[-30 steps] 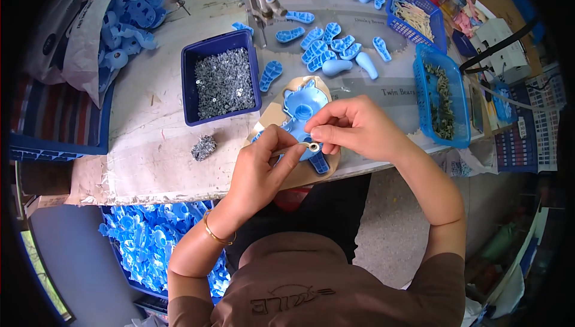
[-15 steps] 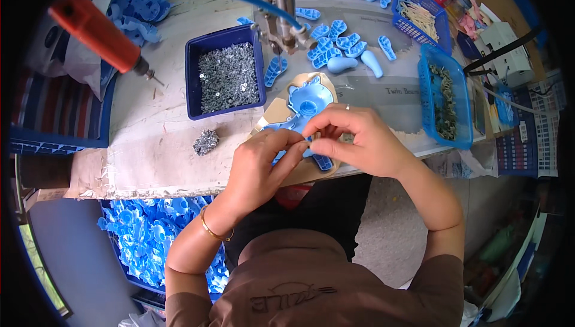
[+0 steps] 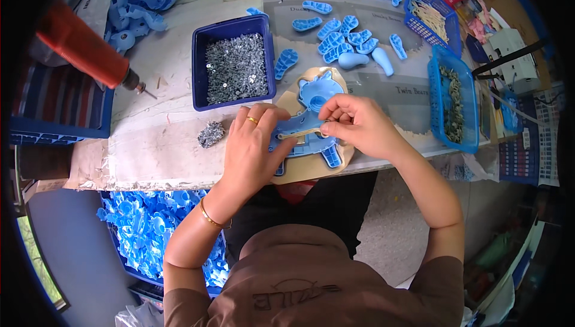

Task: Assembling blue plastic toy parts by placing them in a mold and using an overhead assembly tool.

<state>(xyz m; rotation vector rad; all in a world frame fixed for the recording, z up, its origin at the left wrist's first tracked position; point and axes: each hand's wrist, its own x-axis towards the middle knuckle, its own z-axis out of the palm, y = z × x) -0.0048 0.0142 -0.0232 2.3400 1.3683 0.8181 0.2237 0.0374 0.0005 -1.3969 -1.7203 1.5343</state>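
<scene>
A blue plastic animal-shaped shell half [image 3: 316,94] lies hollow side up in a tan holder [image 3: 286,96] at the table's front edge. A thin cream-coloured band [image 3: 304,132] stretches across its body between my hands. My left hand [image 3: 254,141] rests over the shell's left side, thumb and fingers closed at the band's left end. From the right, my right hand [image 3: 358,124] pinches the band's other end with thumb and forefinger, just below the round head part. My fingers partly hide both ends of the band.
A dark blue bin of small metal screws [image 3: 233,66] stands behind my left hand, a small screw pile [image 3: 211,135] nearer. A red power screwdriver [image 3: 84,45] hangs at left. Several blue leg pieces [image 3: 350,39] lie beyond the shell. A blue basket [image 3: 453,96] stands right.
My hands have moved apart from their close pinch over the shell, and the cream band now shows stretched between them. The view has shifted slightly, with the overhead tool mostly out of it.
</scene>
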